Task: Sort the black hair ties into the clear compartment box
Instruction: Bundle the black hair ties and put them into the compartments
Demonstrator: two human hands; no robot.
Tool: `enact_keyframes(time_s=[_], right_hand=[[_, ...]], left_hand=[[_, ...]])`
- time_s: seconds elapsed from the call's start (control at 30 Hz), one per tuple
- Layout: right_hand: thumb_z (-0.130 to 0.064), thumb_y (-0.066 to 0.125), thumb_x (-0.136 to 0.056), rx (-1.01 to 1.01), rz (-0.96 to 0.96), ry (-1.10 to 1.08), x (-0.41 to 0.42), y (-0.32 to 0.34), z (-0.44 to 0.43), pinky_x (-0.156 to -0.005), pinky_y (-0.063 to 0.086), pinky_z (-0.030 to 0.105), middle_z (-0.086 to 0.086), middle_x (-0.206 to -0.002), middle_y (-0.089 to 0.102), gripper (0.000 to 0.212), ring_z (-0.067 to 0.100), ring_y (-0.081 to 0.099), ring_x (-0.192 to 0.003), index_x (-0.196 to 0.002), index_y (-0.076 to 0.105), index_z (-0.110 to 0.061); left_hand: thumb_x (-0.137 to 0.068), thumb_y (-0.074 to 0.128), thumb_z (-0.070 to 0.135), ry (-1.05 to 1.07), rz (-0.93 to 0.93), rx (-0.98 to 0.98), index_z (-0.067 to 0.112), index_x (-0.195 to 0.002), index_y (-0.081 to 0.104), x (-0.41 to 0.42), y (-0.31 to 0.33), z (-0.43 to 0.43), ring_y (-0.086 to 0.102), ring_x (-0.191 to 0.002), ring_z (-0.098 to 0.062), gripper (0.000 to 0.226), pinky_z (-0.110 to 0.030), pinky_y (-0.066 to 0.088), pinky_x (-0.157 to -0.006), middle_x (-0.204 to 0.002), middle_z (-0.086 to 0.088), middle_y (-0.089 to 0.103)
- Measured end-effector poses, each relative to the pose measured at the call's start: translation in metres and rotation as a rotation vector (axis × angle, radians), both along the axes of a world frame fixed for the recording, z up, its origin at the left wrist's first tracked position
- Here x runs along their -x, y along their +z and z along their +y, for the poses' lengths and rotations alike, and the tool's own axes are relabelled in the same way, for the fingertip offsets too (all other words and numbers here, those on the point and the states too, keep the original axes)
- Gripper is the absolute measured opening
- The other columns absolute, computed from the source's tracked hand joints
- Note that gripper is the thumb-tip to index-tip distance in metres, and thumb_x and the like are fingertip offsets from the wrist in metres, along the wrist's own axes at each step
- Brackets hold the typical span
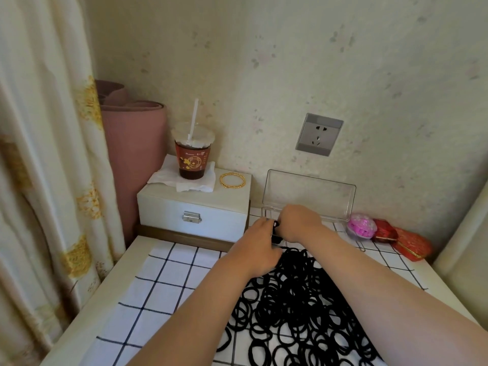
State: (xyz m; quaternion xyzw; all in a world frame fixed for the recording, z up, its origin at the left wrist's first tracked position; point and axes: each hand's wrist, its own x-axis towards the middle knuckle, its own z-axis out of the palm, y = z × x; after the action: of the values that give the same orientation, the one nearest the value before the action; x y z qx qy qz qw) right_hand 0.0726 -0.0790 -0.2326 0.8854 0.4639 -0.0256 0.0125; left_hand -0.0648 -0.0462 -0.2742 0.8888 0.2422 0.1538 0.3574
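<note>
While pinched between both hands, small bunch of black elastic hair ties (276, 229): centre of the frame, just in front of the clear plastic compartment box (317, 199).
Left hand (260, 249): back toward the camera, fingers curled in, gripping the bunch from the left.
Right hand (298, 220): knuckles up, fingers bent down onto the same bunch; fingertips hidden.
Loose heap of black hair ties (298, 299): lower centre, on the white cloth with a black grid (163, 281); most of the sorting judged not yet done.
Box: right of centre, lid upright against the wall (264, 75); tray and dividers hidden behind the hands, fill impossible to tell.
Risk, snagging: tangled loops, likely to trail extras out of the heap.
Risk, spring-back: stretchy ties, apt to pop from a loose pinch into the wrong cell.
Risk, light box: a push from either hand enough to slide the tray or knock the lid shut.
Risk, right forearm (383, 281): lying along the heap, liable to sweep ties toward the near edge.
Writing: gold emblem and small characters on the red-brown sleeve of the clear plastic drink cup with a white straw (190, 159), upper left of centre; too small to read.
Other labels: none legible on the grey wall socket (319, 134).
</note>
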Motion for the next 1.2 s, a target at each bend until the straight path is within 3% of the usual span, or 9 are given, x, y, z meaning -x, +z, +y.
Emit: enact_keyframes(time_s=[0.13,0.2,0.27,0.4,0.5,0.67,0.9,1.07,1.2], right_hand=[[-0.02,0.052,-0.091,0.126,0.11,0.058,-0.006,0.004,0.001,-0.059,0.042,0.028,0.004,-0.077,0.061,0.024,0.022,0.057,-0.073,-0.077,0.063,-0.004],[-0.02,0.051,-0.093,0.088,0.19,0.097,-0.013,0.009,-0.006,-0.084,0.049,0.034,0.009,-0.114,0.067,0.029,0.025,0.062,-0.103,-0.111,0.069,-0.007],[-0.018,0.051,-0.095,-0.028,0.215,0.118,-0.013,0.015,-0.018,-0.108,0.039,0.034,0.007,-0.146,0.05,0.044,0.025,0.048,-0.132,-0.138,0.057,-0.013],[-0.027,0.041,-0.096,-0.031,0.001,0.281,-0.001,0.007,-0.038,-0.112,0.026,0.039,0.0,-0.15,0.046,0.043,0.023,0.038,-0.138,-0.134,0.061,-0.024],[-0.037,0.032,-0.098,0.092,-0.079,0.316,0.008,-0.007,-0.047,-0.121,-0.006,0.05,0.001,-0.165,0.017,0.05,0.021,0.003,-0.152,-0.143,0.051,-0.029],[-0.037,0.04,-0.096,-0.021,0.073,0.269,0.004,-0.004,-0.049,-0.122,-0.008,0.049,0.004,-0.166,0.005,0.052,0.021,-0.007,-0.153,-0.148,0.042,-0.033],[-0.017,0.051,-0.095,-0.383,0.195,0.221,-0.002,0.018,-0.083,-0.093,0.048,0.03,-0.01,-0.123,0.062,0.032,0.01,0.06,-0.1,-0.118,0.068,-0.031],[-0.021,0.05,-0.094,-0.282,0.022,0.273,0.003,0.006,-0.105,-0.081,0.049,0.027,-0.012,-0.11,0.071,0.029,0.013,0.065,-0.102,-0.107,0.072,-0.034],[-0.028,0.042,-0.098,-0.158,-0.154,0.337,0.006,-0.006,-0.109,-0.068,0.047,0.032,-0.002,-0.101,0.067,0.027,0.023,0.064,-0.092,-0.106,0.067,-0.024]], left_hand=[[-0.092,0.056,0.025,-0.045,0.065,-0.108,0.012,-0.144,0.041,0.003,-0.004,0.002,0.033,-0.139,-0.022,0.055,-0.036,0.038,-0.108,-0.155,-0.001,0.026],[-0.093,0.055,0.024,-0.04,0.062,-0.135,0.013,-0.144,0.041,0.003,-0.005,0.002,0.033,-0.139,-0.021,0.055,-0.035,0.039,-0.106,-0.154,0.0,0.026],[-0.093,0.055,0.023,-0.037,0.058,-0.147,0.013,-0.145,0.041,0.002,-0.004,0.001,0.032,-0.14,-0.022,0.055,-0.036,0.039,-0.107,-0.154,-0.001,0.026],[-0.091,0.055,0.024,-0.036,0.047,-0.14,0.018,-0.15,0.035,0.002,-0.005,0.002,0.029,-0.143,-0.021,0.062,-0.039,0.037,-0.112,-0.158,0.001,0.023],[-0.092,0.057,0.023,-0.046,0.051,-0.147,0.019,-0.151,0.033,0.003,-0.007,0.004,0.025,-0.146,-0.018,0.064,-0.038,0.033,-0.115,-0.161,0.003,0.02],[-0.094,0.057,0.024,-0.051,0.056,-0.17,0.024,-0.156,0.02,0.006,-0.01,0.006,0.017,-0.15,-0.016,0.073,-0.036,0.025,-0.12,-0.164,0.004,0.01],[-0.095,0.055,0.017,-0.012,-0.095,-0.347,0.02,-0.144,0.043,0.012,0.004,-0.007,0.04,-0.13,-0.011,0.05,-0.028,0.041,-0.105,-0.14,0.004,0.041],[-0.094,0.054,0.017,-0.018,-0.08,-0.379,0.023,-0.117,0.06,0.017,0.013,-0.026,0.052,-0.103,-0.012,0.025,-0.034,0.05,-0.088,-0.11,0.006,0.055],[-0.095,0.057,0.028,-0.138,0.183,-0.407,0.024,-0.137,0.053,0.019,0.0,-0.033,0.045,-0.121,-0.016,0.043,-0.038,0.045,-0.1,-0.128,0.002,0.054]])
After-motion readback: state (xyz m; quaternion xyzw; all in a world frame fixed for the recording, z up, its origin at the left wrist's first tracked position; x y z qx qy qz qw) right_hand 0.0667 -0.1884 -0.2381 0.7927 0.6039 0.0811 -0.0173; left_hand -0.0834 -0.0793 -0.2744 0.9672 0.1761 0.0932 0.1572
